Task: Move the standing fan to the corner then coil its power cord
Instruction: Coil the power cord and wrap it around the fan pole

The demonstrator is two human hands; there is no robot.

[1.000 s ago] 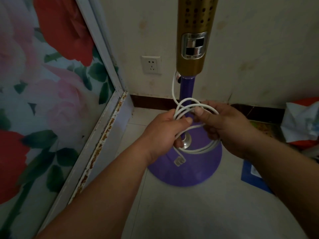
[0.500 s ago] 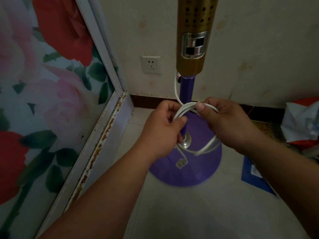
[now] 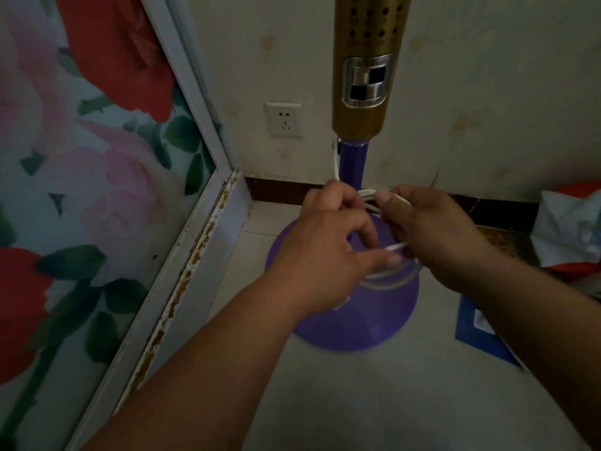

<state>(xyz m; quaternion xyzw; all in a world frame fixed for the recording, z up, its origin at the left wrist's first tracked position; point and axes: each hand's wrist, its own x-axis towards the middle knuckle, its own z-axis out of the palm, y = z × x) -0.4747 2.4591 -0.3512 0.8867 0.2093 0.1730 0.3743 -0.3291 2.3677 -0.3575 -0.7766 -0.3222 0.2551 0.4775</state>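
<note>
The standing fan stands in the room's corner: a gold control column [image 3: 364,76] on a purple pole above a round purple base [image 3: 357,323]. Its white power cord [image 3: 367,196] drops from under the column and is gathered in loops around the pole. My left hand [image 3: 325,252] pinches a strand of the cord low in front of the pole. My right hand [image 3: 432,229] grips the top of the loops between thumb and fingers. The plug is hidden behind my left hand.
A white wall socket [image 3: 284,119] sits left of the fan. A floral sliding door with a rusty frame [image 3: 182,278] runs along the left. A blue flat item [image 3: 478,330] and a white and orange bag [image 3: 572,229] lie on the floor at the right.
My left hand has dropped from the top of the loops to a lower strand and now covers the plug. My right hand keeps its hold on the coil and shifted slightly.
</note>
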